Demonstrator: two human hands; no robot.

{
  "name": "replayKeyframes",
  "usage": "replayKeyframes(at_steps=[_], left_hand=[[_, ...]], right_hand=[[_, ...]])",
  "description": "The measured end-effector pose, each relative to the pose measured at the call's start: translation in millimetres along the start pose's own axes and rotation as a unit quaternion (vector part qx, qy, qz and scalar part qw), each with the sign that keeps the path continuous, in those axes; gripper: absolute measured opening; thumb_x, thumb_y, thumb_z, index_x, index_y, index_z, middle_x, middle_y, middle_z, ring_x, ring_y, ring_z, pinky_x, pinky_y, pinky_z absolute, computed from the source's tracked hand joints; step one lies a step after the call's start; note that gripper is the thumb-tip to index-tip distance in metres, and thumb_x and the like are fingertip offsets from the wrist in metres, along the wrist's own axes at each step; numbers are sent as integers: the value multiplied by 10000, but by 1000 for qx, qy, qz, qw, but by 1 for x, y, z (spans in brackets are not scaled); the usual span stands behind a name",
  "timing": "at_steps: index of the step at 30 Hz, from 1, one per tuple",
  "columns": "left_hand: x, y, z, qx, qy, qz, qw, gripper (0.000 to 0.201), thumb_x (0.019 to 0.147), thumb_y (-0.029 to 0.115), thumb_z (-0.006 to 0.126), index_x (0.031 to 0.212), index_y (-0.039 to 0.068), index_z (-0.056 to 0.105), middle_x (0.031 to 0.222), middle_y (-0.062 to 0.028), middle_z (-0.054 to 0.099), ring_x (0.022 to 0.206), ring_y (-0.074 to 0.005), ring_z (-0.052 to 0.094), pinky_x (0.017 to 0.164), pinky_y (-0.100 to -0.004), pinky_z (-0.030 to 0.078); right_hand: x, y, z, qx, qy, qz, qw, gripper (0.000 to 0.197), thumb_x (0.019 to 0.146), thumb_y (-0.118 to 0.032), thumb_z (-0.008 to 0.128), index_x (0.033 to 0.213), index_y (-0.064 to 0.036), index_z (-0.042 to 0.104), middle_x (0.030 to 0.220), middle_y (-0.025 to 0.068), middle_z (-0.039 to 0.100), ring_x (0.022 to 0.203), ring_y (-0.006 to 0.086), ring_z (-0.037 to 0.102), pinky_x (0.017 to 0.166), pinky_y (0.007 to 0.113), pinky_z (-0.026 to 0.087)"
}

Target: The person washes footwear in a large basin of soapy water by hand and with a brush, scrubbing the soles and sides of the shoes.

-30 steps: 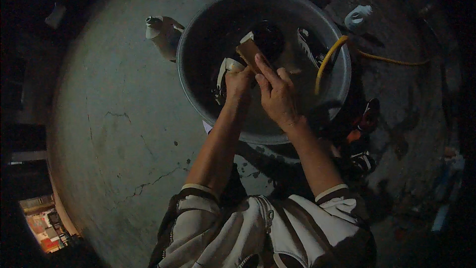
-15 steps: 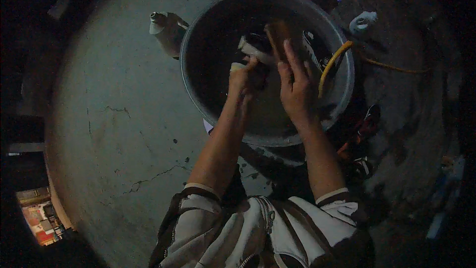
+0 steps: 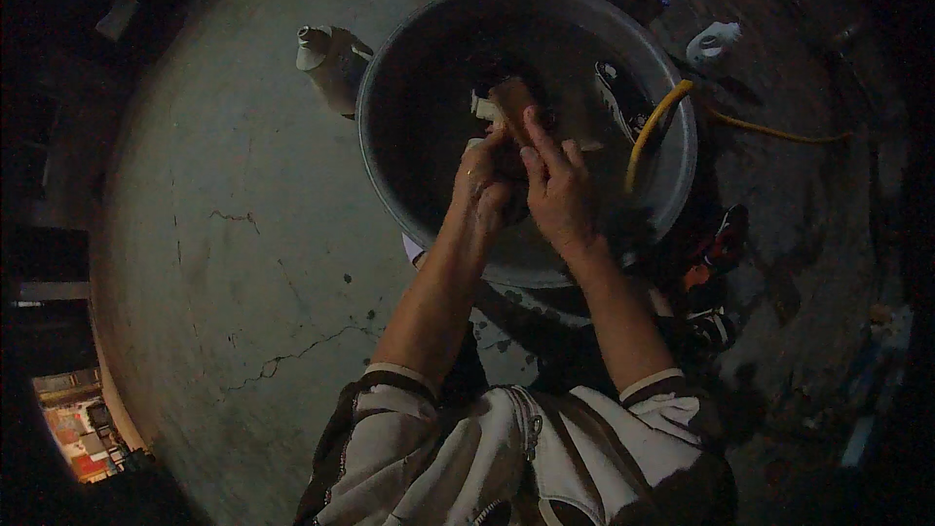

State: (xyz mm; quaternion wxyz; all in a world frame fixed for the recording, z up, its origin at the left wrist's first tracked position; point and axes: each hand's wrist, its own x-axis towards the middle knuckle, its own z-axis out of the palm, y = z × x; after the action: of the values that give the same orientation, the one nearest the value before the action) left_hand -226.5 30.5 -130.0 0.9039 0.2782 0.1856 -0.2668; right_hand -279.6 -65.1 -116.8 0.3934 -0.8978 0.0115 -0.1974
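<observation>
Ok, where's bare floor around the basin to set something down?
Widest bare patch: the cracked concrete floor left of the basin, below the jug. Crowded: right of the basin, with the yellow hose, a white bottle and shoes. Both hands, left and right, fill the basin's middle.

Looks like a backyard wash spot at somebody's home: cracked concrete floor point(image 3: 243, 234), a big metal basin point(image 3: 682, 166) at 12 o'clock with a yellow hose point(image 3: 654, 122) in it, jug point(image 3: 331, 58) at 11.
</observation>
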Motion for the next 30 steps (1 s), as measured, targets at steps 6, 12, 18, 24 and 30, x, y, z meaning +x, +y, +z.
replayKeyframes(at_steps=[6, 12, 18, 24, 30], left_hand=[[7, -6, -2, -18, 17, -8, 1000, 193, 826, 247, 492, 903, 71, 513, 763, -44, 516, 685, -178, 482, 656, -314, 412], [-3, 6, 11, -109, -5, -57, 992, 204, 858, 271, 432, 843, 74, 483, 702, -33, 497, 650, -173, 485, 579, -293, 420], [-7, 15, 9, -76, -25, 12, 997, 255, 854, 301, 440, 951, 72, 498, 794, -74, 532, 690, -212, 520, 637, -350, 436], [-14, 7, 14, -72, -40, 5, 997, 319, 819, 364, 488, 982, 91, 507, 891, -76, 532, 820, -215, 515, 735, -347, 420], [-16, 2, 5, 43, -67, 85, 993, 309, 812, 303, 520, 994, 54, 533, 932, -107, 548, 872, -217, 527, 760, -335, 448]], right_hand=[[18, 1, -1, 16, 50, 33, 998, 358, 848, -194, 447, 1206, -186, 426, 959, 206, 509, 865, 325, 520, 721, 366, 426], [22, 14, -17, 85, 139, -36, 986, 360, 859, -162, 424, 1208, -75, 407, 1177, 155, 456, 1075, 282, 447, 886, 324, 354], [-3, -17, -19, 150, -18, -1, 988, 358, 875, -149, 392, 1211, -25, 382, 1221, 135, 419, 1129, 238, 397, 905, 313, 330], [-2, -1, -2, 195, 24, -41, 980, 383, 877, -196, 386, 1231, -53, 358, 1222, 134, 416, 1106, 285, 421, 882, 324, 356], [-11, -3, 6, 114, -23, -25, 993, 362, 873, -222, 387, 1219, -116, 393, 1165, 152, 460, 1061, 331, 444, 863, 354, 374]])
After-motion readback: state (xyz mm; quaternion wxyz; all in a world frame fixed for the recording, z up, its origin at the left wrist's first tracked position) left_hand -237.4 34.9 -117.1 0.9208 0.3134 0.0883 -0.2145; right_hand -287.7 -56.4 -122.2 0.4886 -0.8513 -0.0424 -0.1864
